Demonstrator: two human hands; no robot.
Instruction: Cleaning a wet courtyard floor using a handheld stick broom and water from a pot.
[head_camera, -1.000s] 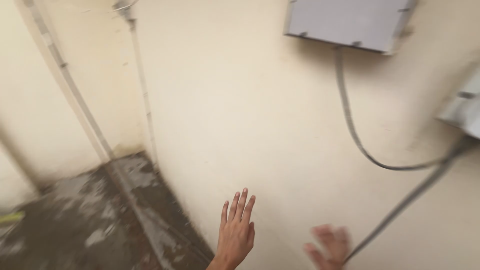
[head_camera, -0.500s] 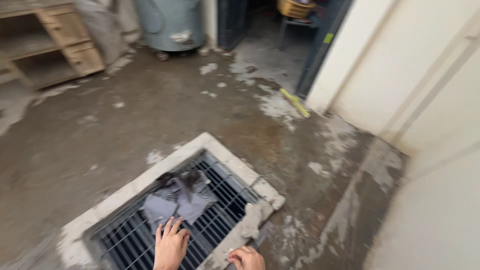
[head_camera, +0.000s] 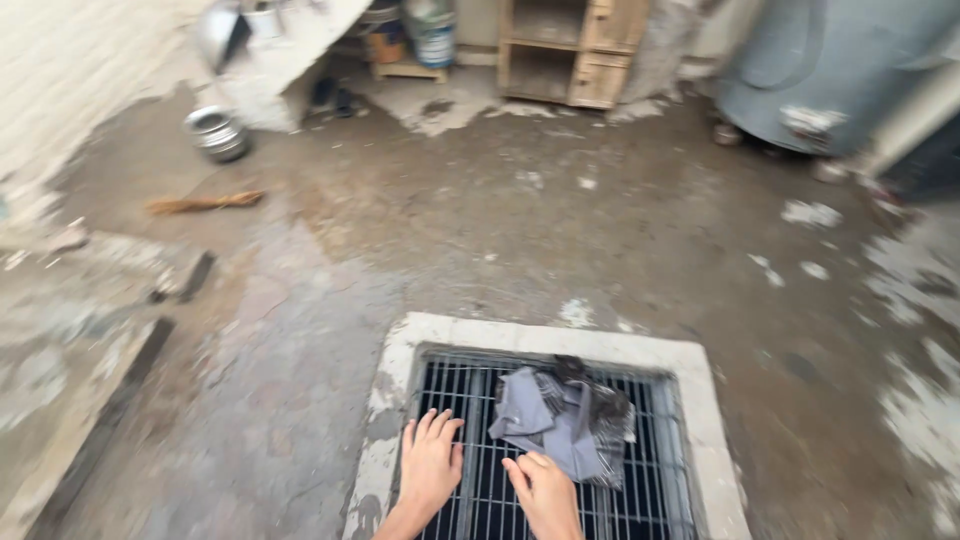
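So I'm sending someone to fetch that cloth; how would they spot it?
Find the metal floor grate in its pale concrete frame. The crumpled grey cloth lies on its bars, by the right hand. It is the only soft thing there.

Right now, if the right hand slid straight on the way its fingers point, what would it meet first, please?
Most likely the grey cloth lying on the metal grate; the right hand already points at its near edge, seemingly almost touching.
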